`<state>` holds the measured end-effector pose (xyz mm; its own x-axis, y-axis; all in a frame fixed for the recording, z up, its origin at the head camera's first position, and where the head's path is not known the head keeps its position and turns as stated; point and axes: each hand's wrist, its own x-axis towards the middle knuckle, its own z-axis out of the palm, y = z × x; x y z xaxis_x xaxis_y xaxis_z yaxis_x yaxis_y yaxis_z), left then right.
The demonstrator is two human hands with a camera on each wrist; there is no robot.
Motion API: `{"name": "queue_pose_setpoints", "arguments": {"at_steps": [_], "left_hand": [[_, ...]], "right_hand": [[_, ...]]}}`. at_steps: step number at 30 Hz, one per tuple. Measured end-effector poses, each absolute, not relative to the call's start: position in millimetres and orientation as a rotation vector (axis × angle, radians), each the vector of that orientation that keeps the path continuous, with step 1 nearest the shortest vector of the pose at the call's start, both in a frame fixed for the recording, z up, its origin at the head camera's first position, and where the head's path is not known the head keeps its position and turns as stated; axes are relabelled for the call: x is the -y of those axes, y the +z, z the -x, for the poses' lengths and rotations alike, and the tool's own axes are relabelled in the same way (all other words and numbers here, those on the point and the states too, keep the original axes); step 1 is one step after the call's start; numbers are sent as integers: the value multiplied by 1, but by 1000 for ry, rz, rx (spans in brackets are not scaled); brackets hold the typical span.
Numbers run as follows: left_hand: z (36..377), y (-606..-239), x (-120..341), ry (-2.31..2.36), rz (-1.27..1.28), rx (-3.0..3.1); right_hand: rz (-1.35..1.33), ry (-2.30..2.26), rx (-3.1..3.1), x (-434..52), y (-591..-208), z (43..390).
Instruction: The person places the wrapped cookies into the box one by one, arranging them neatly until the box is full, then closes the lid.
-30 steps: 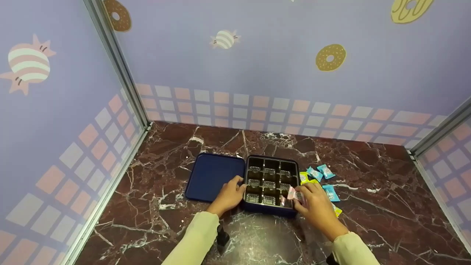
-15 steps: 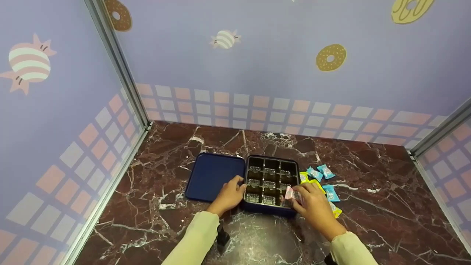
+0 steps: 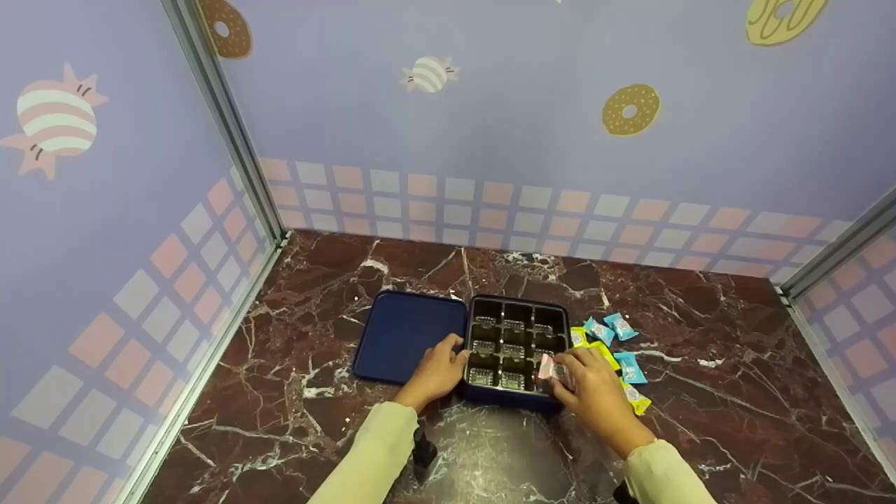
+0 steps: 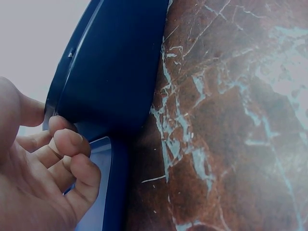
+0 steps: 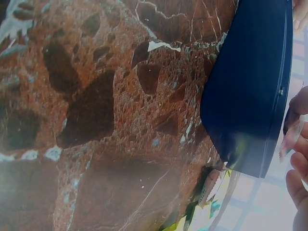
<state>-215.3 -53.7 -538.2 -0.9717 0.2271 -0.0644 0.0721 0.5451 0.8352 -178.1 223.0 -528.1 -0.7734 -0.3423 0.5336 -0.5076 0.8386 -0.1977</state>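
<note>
A navy blue box point(image 3: 514, 400) stands on the marbled table, its dark plastic insert point(image 3: 513, 348) divided into several compartments. My left hand point(image 3: 439, 369) holds the box's left edge; in the left wrist view its thumb and bent fingers point(image 4: 72, 144) are at the rim. My right hand point(image 3: 596, 392) pinches a small pink-wrapped candy point(image 3: 545, 365) over the front right compartment. From the right wrist, that candy point(image 5: 290, 139) shows between thumb and fingers, above the box's rim. The hand hides most of this compartment.
The blue lid point(image 3: 411, 337) lies against the box's left side. To the right are several candies: blue-wrapped ones point(image 3: 630, 367) and yellow-wrapped ones point(image 3: 637, 398), some partly behind my right hand. Patterned panels point(image 3: 532, 140) enclose the table at the back and both sides.
My right hand has moved slightly left with the pink-wrapped candy, further over the front right compartment. The left hand and the box have stayed in place.
</note>
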Motion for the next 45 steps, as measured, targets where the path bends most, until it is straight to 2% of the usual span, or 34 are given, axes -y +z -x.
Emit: {"name": "queue_pose_setpoints", "arguments": {"at_steps": [45], "left_hand": [[215,-538,53,1372,-237,-2654]], "right_hand": [[-630,496,2588,-210,-527,177]]}}
